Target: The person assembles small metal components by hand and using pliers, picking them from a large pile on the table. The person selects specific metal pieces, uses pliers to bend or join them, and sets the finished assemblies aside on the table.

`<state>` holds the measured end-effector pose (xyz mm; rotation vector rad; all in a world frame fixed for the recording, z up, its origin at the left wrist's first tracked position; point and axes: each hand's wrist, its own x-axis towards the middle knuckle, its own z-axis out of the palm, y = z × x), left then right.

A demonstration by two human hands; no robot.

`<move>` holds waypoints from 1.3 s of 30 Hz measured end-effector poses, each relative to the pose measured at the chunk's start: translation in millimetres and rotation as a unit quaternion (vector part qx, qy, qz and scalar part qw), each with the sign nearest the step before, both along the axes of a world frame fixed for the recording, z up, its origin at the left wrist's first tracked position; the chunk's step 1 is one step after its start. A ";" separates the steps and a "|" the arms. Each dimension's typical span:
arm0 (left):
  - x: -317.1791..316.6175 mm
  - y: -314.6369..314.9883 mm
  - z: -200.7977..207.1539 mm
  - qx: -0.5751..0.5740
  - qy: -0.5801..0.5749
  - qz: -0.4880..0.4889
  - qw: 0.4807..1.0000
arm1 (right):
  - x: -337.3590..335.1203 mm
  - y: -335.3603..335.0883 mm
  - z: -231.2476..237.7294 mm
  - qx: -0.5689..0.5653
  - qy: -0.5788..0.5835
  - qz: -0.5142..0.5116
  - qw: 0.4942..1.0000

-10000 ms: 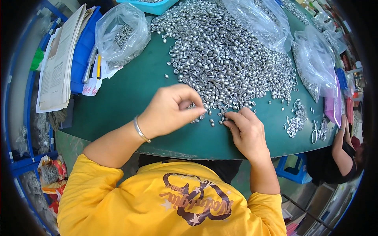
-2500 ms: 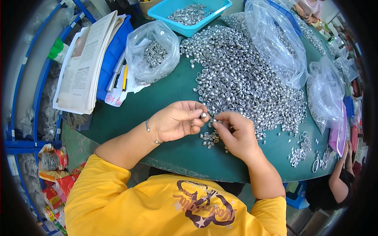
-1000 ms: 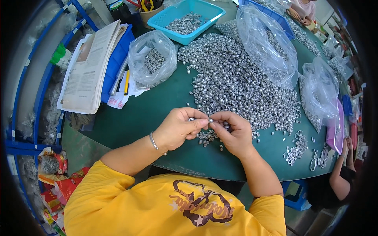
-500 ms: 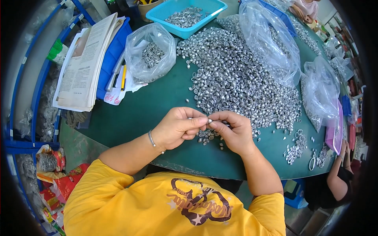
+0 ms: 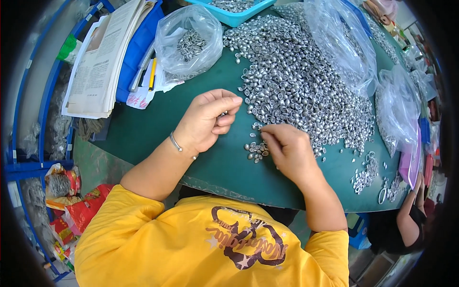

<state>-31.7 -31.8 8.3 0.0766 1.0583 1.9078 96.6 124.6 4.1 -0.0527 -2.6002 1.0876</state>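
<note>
My left hand (image 5: 210, 119) is raised over the green table, its fingers curled and thumb against the forefinger. A small bit of silvery metal shows between its curled fingers; its shape is mostly hidden. My right hand (image 5: 290, 149) is at the near edge of a large heap of small silver cup-like metal pieces (image 5: 291, 86). Its thumb and forefinger are pinched together beside a few loose ones, and what lies between them cannot be made out. A small cluster of the same pieces (image 5: 256, 151) lies just left of that hand.
Beyond my left hand stands an open clear plastic bag (image 5: 189, 67) of metal parts. A turquoise basket (image 5: 233, 18) is behind it. Papers (image 5: 98, 67) lean on a blue bin at left. More plastic bags (image 5: 397, 107) and small rings (image 5: 366, 173) lie at right, near another person's arm (image 5: 410, 217).
My hands, which met around a small metal piece, have parted. The left has moved up and left; the right has shifted to the loose pieces at the heap's edge. The view has tilted slightly.
</note>
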 end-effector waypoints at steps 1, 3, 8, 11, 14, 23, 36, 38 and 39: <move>-0.8 -1.8 1.9 -0.033 0.048 0.004 0.998 | 1.0 5.3 2.8 0.004 -0.011 -0.029 1.000; -1.3 -5.4 7.8 -0.101 0.143 0.011 0.985 | 1.2 14.2 8.7 -0.020 -0.020 -0.080 0.996; 5.4 -0.1 7.2 -0.190 0.634 -0.112 0.741 | 0.7 15.4 5.7 0.043 -0.009 -0.042 0.998; 10.2 8.8 -8.1 -0.173 0.687 -0.122 0.695 | 0.8 4.2 4.9 0.120 -0.030 -0.010 0.992; 8.5 9.9 -16.2 -0.182 0.673 -0.098 0.710 | -0.4 -0.6 -0.3 0.161 -0.043 -0.005 0.986; 8.9 -1.7 -4.8 -0.170 0.672 -0.230 0.683 | 2.0 34.0 21.4 -0.513 -0.164 0.073 0.839; 5.2 2.7 -10.9 -0.015 0.013 -0.212 0.977 | 4.6 15.5 8.0 -0.274 -0.210 0.035 0.938; 6.8 4.1 -7.6 -0.010 0.004 -0.196 0.981 | 2.2 23.1 7.2 -0.545 -0.218 0.043 0.808; 8.5 4.6 -8.5 -0.004 0.007 -0.191 0.982 | 2.1 24.6 8.9 -0.662 -0.213 0.051 0.717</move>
